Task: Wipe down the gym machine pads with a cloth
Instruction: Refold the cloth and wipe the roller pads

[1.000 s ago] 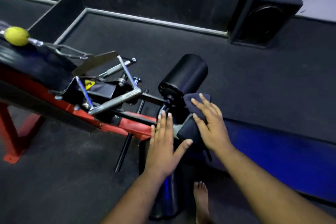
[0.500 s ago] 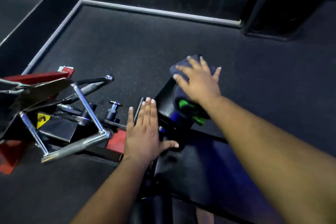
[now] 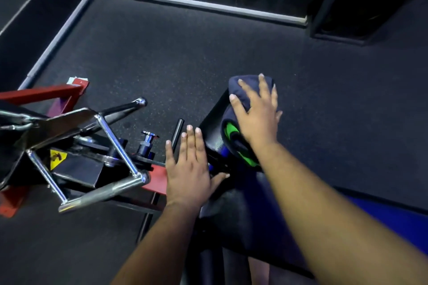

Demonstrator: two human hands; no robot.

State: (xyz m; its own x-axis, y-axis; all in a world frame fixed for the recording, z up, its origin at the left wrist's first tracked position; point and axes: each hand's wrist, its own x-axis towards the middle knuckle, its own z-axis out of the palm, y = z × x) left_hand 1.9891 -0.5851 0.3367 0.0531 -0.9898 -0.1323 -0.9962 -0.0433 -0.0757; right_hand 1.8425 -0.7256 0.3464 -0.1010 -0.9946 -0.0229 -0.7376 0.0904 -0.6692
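The right hand [image 3: 259, 118] presses a dark blue cloth [image 3: 240, 90] flat-fingered onto the roller pad [image 3: 213, 122], spreading contact; the left hand [image 3: 187, 169], fingers straight and holding nothing, braces the machine.

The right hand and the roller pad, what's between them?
In the head view, a dark blue cloth lies between the right hand and the roller pad.

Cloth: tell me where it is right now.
In the head view, right of centre: the cloth is draped over the roller pad, under the right hand.

A black speaker [image 3: 370, 0] stands on the dark floor [image 3: 185, 53].
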